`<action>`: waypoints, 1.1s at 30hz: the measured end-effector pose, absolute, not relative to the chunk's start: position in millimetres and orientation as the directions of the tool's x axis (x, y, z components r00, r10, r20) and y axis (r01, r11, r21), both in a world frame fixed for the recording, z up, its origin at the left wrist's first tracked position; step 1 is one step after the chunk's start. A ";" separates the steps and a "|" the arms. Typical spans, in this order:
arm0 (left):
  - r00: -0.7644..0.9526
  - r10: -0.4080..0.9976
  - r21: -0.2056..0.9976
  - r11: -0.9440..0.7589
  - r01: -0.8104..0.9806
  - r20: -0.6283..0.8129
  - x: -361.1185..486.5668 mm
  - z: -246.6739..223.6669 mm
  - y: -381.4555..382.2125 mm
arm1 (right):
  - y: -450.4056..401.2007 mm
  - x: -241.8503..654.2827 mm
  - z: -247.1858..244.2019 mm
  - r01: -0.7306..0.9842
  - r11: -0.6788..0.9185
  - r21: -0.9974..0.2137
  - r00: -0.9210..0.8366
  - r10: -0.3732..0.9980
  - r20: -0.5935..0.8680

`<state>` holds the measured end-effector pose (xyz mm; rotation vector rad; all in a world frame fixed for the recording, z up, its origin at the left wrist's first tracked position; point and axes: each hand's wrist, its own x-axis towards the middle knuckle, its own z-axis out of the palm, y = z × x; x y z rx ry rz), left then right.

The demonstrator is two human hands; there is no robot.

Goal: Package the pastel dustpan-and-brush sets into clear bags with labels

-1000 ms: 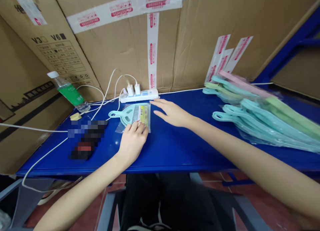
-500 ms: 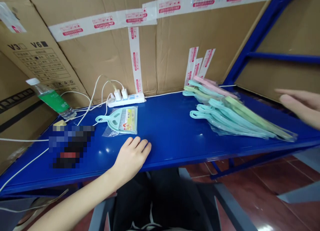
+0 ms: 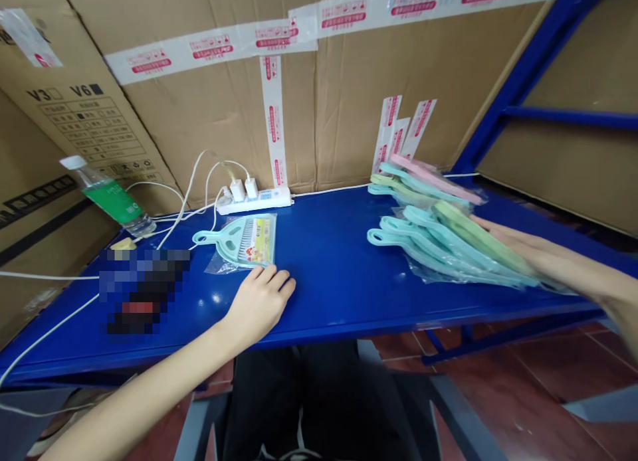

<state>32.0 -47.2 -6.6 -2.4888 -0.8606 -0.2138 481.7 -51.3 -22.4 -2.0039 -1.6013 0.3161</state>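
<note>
My left hand (image 3: 262,300) rests on the blue table (image 3: 329,275), holding nothing, its fingers loosely bent and a little apart. Just beyond its fingertips lies a mint-green dustpan and brush set (image 3: 239,240) in a clear bag with a yellow label. On the right, my right hand (image 3: 503,240) is laid along the far side of a stack of bagged mint dustpans (image 3: 423,245) with a light green dustpan (image 3: 468,225) at the back. Its fingers look stretched out against the light green one; they are partly hidden, and the thumb is out of sight.
Behind that stack is a second pile of bagged dustpans (image 3: 428,179), pink, mint and green. A white power strip (image 3: 254,200) with plugs and cables sits at the back. On the left stand a tilted water bottle (image 3: 112,198) and a blurred-out dark object (image 3: 144,291). Cardboard (image 3: 214,109) walls the back.
My right hand has come in from the right, down to the far side of the front stack. That stack has slid slightly left. My left hand has barely moved.
</note>
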 end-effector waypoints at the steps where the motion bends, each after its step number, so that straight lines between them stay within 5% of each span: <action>1: 0.792 0.536 -0.405 -0.681 0.611 0.293 32.6 -7.3 -47.4 | -52.8 469.0 -18.1 0.790 -0.133 -0.599 0.246 0.963 0.110; 6: 0.776 0.556 -0.419 -0.655 0.629 0.296 29.3 -5.2 -45.9 | -55.2 397.8 2.8 0.790 -0.039 -0.612 0.114 0.990 0.084; 16: 0.454 0.827 -0.366 -0.331 0.870 0.331 -21.8 7.7 -27.2 | -29.8 321.9 0.8 0.812 0.151 -0.564 -0.108 0.988 0.108; 26: 0.401 0.871 -0.450 -0.248 0.858 0.284 -27.4 14.3 -21.4 | -14.7 293.0 -15.2 0.815 0.219 -0.537 -0.161 0.975 0.152; 33: 0.483 0.810 -0.475 -0.299 0.828 0.333 -38.3 14.2 -18.8 | -9.0 323.6 -3.5 0.825 0.296 -0.482 -0.145 0.934 0.326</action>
